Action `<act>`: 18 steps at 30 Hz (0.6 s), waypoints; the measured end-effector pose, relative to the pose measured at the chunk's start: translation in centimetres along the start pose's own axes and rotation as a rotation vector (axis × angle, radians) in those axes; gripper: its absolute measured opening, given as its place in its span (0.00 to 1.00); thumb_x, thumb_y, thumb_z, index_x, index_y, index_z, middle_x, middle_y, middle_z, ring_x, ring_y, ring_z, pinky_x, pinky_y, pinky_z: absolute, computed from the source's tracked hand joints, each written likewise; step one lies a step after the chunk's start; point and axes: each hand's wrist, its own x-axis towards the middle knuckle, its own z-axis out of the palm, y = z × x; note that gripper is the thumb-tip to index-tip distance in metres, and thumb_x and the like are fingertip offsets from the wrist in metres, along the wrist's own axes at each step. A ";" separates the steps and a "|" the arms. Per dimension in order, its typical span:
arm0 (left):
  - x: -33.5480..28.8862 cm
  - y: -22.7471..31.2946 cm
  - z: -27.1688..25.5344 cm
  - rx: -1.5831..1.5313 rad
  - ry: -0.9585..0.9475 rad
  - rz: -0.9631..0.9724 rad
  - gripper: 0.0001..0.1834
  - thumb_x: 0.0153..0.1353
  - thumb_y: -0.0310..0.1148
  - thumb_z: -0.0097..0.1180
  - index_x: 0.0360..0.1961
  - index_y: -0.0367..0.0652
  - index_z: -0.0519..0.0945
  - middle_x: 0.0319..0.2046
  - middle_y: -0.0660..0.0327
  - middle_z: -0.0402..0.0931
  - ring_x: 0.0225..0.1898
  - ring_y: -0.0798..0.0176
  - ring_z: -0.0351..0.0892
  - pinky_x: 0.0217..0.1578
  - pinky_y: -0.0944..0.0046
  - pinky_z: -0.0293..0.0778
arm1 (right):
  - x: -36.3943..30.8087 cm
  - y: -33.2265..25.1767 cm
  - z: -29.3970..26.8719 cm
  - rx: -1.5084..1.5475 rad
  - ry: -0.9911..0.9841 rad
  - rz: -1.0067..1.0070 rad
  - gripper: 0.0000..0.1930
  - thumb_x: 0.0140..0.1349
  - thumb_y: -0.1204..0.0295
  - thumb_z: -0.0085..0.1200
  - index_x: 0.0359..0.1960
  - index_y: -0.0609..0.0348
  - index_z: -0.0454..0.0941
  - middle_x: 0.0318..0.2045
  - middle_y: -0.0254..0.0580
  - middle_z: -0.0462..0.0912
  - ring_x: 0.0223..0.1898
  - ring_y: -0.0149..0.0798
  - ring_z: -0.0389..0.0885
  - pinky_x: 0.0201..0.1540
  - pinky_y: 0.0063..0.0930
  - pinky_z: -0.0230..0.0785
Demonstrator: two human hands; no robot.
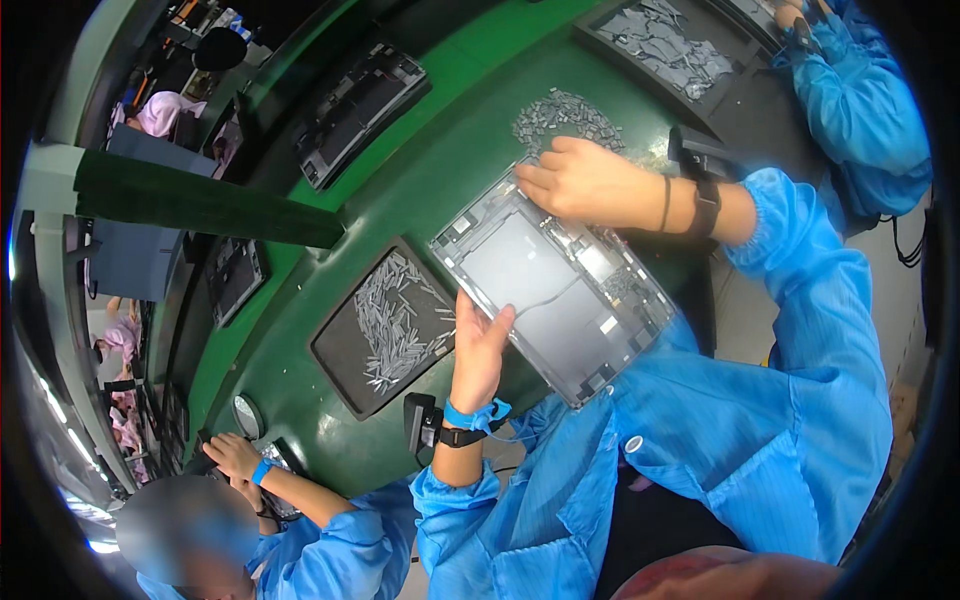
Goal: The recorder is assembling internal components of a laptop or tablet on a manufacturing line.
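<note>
An opened tablet housing [545,300], with flat grey battery panels, a cable and a circuit board showing, is tilted in front of me over the bench edge. My left hand [480,350] grips its left long edge, thumb on the inside face. At the far corner is my right hand [590,182], fingers pinched together against the frame; whatever is between the fingertips is hidden. Just beyond that hand lies a heap of small dark grey pieces [562,115]. Left of the tablet sits a black tray [338,350] holding many thin grey strips.
Another tray [708,100] with grey flat pieces stands at the far right. Open tablet housings [360,110] rest on the raised line at far left, behind a green post [210,200]. Co-workers in blue sleeves sit at lower left [330,535] and upper right [860,120].
</note>
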 end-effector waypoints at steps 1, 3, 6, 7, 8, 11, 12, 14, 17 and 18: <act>0.0 -0.1 -0.1 0.088 0.006 0.037 0.30 0.65 0.24 0.52 0.67 0.38 0.56 0.55 0.56 0.72 0.54 0.64 0.73 0.53 0.63 0.72 | 0.2 0.0 0.4 -0.025 0.000 -0.022 0.07 0.50 0.70 0.55 0.26 0.61 0.79 0.27 0.34 0.78 0.30 0.32 0.77 0.35 0.25 0.65; -0.3 1.2 0.7 0.167 -0.009 0.067 0.33 0.66 0.24 0.52 0.69 0.37 0.53 0.55 0.55 0.71 0.53 0.65 0.74 0.52 0.64 0.72 | -0.7 0.0 0.3 -0.010 0.006 -0.018 0.10 0.48 0.71 0.55 0.32 0.62 0.80 0.35 0.37 0.80 0.31 0.32 0.77 0.34 0.25 0.66; -1.1 2.3 1.0 0.289 0.010 0.070 0.37 0.65 0.23 0.52 0.71 0.34 0.47 0.57 0.50 0.69 0.51 0.64 0.75 0.47 0.67 0.74 | -1.9 0.0 0.9 -0.002 0.136 -0.010 0.11 0.48 0.71 0.55 0.33 0.62 0.80 0.36 0.37 0.81 0.31 0.31 0.77 0.33 0.25 0.66; -1.4 2.3 0.8 0.333 0.040 0.038 0.40 0.65 0.23 0.52 0.71 0.32 0.43 0.58 0.47 0.67 0.49 0.62 0.77 0.44 0.68 0.75 | -2.2 -0.1 1.1 -0.008 0.258 -0.001 0.07 0.49 0.71 0.55 0.28 0.60 0.80 0.28 0.33 0.80 0.30 0.31 0.76 0.34 0.24 0.66; -1.6 2.1 0.6 0.327 0.044 0.033 0.40 0.65 0.23 0.52 0.71 0.32 0.43 0.58 0.47 0.67 0.49 0.62 0.77 0.44 0.68 0.75 | -2.3 -0.1 1.2 -0.003 0.253 -0.005 0.07 0.49 0.71 0.55 0.28 0.60 0.80 0.28 0.33 0.80 0.30 0.31 0.76 0.34 0.24 0.66; -1.6 1.9 0.3 0.448 0.054 0.074 0.42 0.65 0.25 0.54 0.71 0.31 0.41 0.51 0.45 0.73 0.39 0.63 0.80 0.37 0.68 0.76 | -2.4 0.2 1.0 0.102 0.196 0.014 0.10 0.49 0.71 0.57 0.33 0.59 0.82 0.35 0.35 0.82 0.32 0.33 0.77 0.34 0.26 0.66; -1.5 2.4 0.3 0.515 0.038 0.048 0.41 0.65 0.25 0.53 0.71 0.29 0.42 0.48 0.44 0.74 0.37 0.62 0.81 0.35 0.67 0.77 | -2.2 0.8 0.7 0.256 0.162 0.075 0.11 0.48 0.70 0.59 0.35 0.58 0.81 0.39 0.36 0.82 0.34 0.34 0.77 0.35 0.28 0.67; -1.4 3.8 0.6 0.578 0.022 0.017 0.41 0.64 0.25 0.53 0.70 0.28 0.42 0.45 0.43 0.75 0.34 0.61 0.81 0.34 0.65 0.77 | -1.7 2.1 0.5 0.413 0.122 0.137 0.13 0.48 0.70 0.61 0.37 0.57 0.81 0.43 0.36 0.82 0.35 0.36 0.77 0.36 0.29 0.68; -1.3 4.9 1.0 0.849 -0.013 -0.097 0.40 0.64 0.24 0.54 0.70 0.28 0.44 0.39 0.46 0.78 0.34 0.64 0.80 0.34 0.67 0.75 | -0.6 3.4 0.5 0.422 0.093 0.067 0.13 0.45 0.69 0.63 0.34 0.58 0.81 0.32 0.33 0.81 0.35 0.38 0.78 0.41 0.32 0.71; -1.3 4.6 0.9 0.878 -0.008 -0.024 0.40 0.64 0.24 0.55 0.70 0.27 0.45 0.34 0.46 0.78 0.31 0.63 0.80 0.32 0.66 0.75 | -0.4 3.4 0.5 0.424 0.090 0.070 0.13 0.45 0.69 0.63 0.34 0.58 0.81 0.32 0.33 0.81 0.35 0.38 0.78 0.41 0.32 0.71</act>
